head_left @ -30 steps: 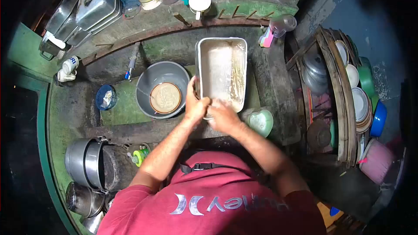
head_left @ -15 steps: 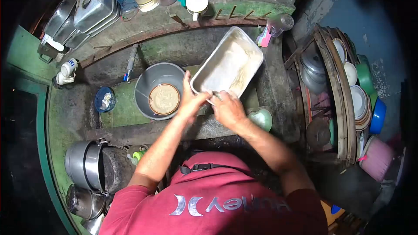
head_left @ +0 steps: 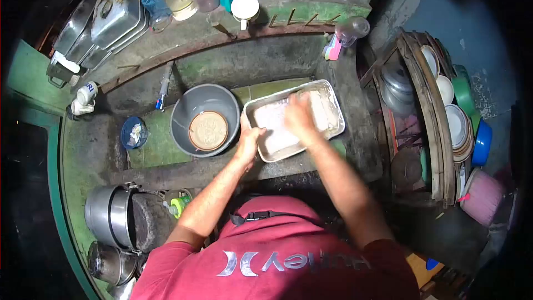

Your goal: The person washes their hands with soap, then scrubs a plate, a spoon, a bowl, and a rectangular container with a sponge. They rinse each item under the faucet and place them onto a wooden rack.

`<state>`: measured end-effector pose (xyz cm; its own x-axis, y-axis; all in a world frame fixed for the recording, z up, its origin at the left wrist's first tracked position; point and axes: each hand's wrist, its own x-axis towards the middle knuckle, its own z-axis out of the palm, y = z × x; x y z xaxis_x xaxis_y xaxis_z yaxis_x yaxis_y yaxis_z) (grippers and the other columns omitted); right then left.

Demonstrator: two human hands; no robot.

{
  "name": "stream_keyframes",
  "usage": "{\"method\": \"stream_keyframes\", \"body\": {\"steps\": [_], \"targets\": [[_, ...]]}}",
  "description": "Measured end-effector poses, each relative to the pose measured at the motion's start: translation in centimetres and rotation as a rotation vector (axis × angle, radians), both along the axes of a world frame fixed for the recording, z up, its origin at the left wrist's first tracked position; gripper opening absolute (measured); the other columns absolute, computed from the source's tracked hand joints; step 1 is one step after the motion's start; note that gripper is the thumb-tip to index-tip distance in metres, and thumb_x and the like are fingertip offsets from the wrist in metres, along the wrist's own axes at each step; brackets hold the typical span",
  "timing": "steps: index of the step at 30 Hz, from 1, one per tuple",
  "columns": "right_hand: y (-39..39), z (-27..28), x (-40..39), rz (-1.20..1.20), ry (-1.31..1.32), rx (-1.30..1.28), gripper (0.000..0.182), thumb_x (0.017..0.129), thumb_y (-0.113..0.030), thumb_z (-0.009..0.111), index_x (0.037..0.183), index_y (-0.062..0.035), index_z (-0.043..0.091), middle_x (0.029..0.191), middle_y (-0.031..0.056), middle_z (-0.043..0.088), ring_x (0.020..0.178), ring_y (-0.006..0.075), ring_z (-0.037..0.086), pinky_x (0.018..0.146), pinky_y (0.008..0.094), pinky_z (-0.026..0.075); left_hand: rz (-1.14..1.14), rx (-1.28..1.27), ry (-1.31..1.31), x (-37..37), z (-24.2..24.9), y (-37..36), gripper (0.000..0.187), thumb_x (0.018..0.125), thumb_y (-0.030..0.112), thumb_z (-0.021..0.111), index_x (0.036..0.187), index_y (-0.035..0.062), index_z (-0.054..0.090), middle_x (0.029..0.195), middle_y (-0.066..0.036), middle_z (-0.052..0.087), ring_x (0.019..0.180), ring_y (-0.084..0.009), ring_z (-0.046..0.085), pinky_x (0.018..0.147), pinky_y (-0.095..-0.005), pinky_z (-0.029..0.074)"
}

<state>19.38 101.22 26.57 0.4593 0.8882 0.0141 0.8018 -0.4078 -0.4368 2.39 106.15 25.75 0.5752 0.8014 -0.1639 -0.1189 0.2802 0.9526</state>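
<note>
A rectangular metal pan with whitish residue lies with its long side across the sink. My left hand grips its left end, thumb over the rim and fingers hidden behind the wall. Inside the pan is my right hand, blurred by motion, its fingers over the bottom; whether it holds anything does not show. Left of the pan stands a grey basin with a round brown-rimmed dish in cloudy water.
A small blue bowl sits at the sink's left, below a tap. Cups and a white mug line the back ledge. Large pots stand lower left. A wooden rack with dishes is at the right.
The pan has turned from a steep slant to nearly level across the sink and come lower. My right hand has moved from its near edge up into the inside.
</note>
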Motion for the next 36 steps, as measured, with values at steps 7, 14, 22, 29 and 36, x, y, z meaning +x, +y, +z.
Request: {"method": "stream_keyframes", "body": {"steps": [7, 14, 22, 29, 36], "targets": [[-3.2, -0.6, 1.8, 0.285, -0.053, 0.007, 0.058, 0.077, -0.004, 0.065, 0.133, -0.0081, 0.048, 0.127, 0.0290, 0.046, 0.112, 0.0437, 0.052, 0.098, 0.0473, 0.044, -0.085, -0.159, -0.035, -2.3, 0.7, 2.2, 0.056, 0.079, 0.017, 0.055, 0.131, 0.0030, 0.039, 0.119, -0.014, 0.052, 0.112, -0.0228, 0.050, 0.097, -0.0373, 0.041], [0.3, 0.1, -3.3, 0.053, 0.066, 0.177, 0.035, 0.075, -0.017, 0.073, 0.103, -0.0036, 0.058, 0.103, 0.0213, 0.059, 0.096, 0.0394, 0.059, 0.084, 0.0484, 0.048, -0.048, -0.041, -0.079, 0.2, 1.3, 0.1, 0.065, 0.079, 0.012, 0.055, 0.137, 0.0059, 0.027, 0.123, -0.014, 0.048, 0.116, -0.0235, 0.045, 0.101, -0.0374, 0.035], [-1.8, 1.2, 2.9, -0.074, 0.035, 0.057, 0.036, 0.077, -0.016, 0.071, 0.104, 0.0041, 0.058, 0.098, 0.0222, 0.062, 0.091, 0.0364, 0.061, 0.079, 0.0432, 0.051, -0.047, 0.139, 0.040, -2.2, -1.2, 0.4, 0.069, 0.078, 0.012, 0.057, 0.140, 0.0054, 0.028, 0.133, -0.015, 0.043, 0.124, -0.0265, 0.040, 0.105, -0.0377, 0.031], [-1.1, 1.1, -4.2, 0.517, 0.184, 0.035, 0.027, 0.073, -0.012, 0.067, 0.099, -0.0054, 0.064, 0.098, 0.0221, 0.061, 0.094, 0.0371, 0.062, 0.079, 0.0449, 0.051, 0.068, 0.156, 0.002, -1.8, -1.0, 0.8, 0.054, 0.091, 0.018, 0.054, 0.139, 0.0047, 0.031, 0.127, -0.012, 0.049, 0.118, -0.0205, 0.047, 0.102, -0.0363, 0.037], [0.6, 0.9, 0.4, -0.110, 0.047, 0.261, 0.026, 0.078, -0.013, 0.067, 0.101, -0.0029, 0.063, 0.104, 0.0193, 0.059, 0.096, 0.0348, 0.058, 0.085, 0.0446, 0.047, -0.021, 0.361, 0.103, -2.7, 0.3, -0.6, 0.092, 0.080, 0.014, 0.056, 0.150, 0.0035, -0.003, 0.149, -0.020, 0.019, 0.139, -0.0285, 0.023, 0.114, -0.0363, 0.017]]}}
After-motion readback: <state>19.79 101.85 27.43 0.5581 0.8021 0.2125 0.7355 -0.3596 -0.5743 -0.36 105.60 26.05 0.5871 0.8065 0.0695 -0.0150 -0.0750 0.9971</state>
